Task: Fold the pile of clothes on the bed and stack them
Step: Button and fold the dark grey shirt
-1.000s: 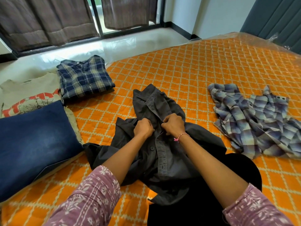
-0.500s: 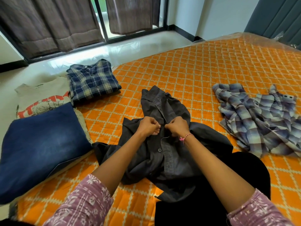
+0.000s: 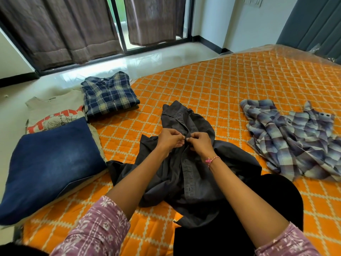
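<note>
**A:** ok so head view, what are the hands up to?

**B:** both are on the grey shirt (image 3: 186, 163), which lies crumpled on the orange bedspread (image 3: 230, 85) right in front of the person, its hem draped over a black-clad knee (image 3: 262, 200). The left hand (image 3: 170, 140) has its fingers curled and is pinching the shirt's front edge. The right hand (image 3: 200, 144) is curled too, pinching the button strip just beside it. The fingertips of the two hands nearly meet over the strip. There's a pink-and-white thread bracelet (image 3: 212, 160) on the right wrist.

**A:** and the collar?

**B:** just beyond the fingers, pointing away from the person. The button strip runs from the fingers back toward the body.

**A:** the rest of the clothes?

**B:** well off to the left of the fingers there's a folded pair of blue jeans (image 3: 49, 163) sitting on a cream t-shirt (image 3: 53, 111) with red print. Beyond that, up-left of the fingers, a folded navy plaid shirt (image 3: 109, 95) on top of another folded piece. Well to the right of the fingers is a purple-and-white plaid shirt (image 3: 291, 143), unfolded and rumpled. Past the bed, brown curtains (image 3: 60, 28) hang over a glass door.
</note>
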`<action>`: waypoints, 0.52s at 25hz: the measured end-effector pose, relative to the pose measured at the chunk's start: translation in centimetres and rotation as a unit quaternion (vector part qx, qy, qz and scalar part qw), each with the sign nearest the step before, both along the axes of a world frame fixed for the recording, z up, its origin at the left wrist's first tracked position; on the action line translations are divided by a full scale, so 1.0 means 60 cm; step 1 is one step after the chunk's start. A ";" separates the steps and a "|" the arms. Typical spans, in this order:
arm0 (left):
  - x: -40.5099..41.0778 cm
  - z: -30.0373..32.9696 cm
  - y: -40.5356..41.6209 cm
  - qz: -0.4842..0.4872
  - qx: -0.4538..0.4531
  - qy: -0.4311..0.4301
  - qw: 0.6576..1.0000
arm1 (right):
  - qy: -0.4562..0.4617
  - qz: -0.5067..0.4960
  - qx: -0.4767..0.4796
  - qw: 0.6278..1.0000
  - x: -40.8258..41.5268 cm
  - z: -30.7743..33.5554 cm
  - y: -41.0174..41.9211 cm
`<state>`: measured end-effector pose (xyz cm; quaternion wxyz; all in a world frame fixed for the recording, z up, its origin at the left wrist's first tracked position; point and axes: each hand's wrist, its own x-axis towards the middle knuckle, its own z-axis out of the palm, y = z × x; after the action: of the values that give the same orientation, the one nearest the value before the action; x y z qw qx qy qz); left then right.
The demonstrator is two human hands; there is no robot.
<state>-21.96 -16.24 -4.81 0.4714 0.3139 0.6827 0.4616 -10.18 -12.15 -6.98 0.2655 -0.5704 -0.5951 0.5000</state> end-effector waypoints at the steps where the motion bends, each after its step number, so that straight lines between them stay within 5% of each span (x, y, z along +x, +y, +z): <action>1: 0.002 0.001 0.000 0.007 -0.001 -0.002 1.000 | 0.012 -0.005 -0.004 1.000 0.000 -0.003 0.000; 13: 0.006 0.007 0.001 0.003 0.003 0.030 1.000 | 0.131 0.015 -0.130 0.983 0.020 0.035 0.005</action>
<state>-21.62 -16.19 -4.39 0.4482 0.3270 0.6962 0.4556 -8.97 -11.85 -4.86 0.2571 -0.5204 -0.4938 0.6474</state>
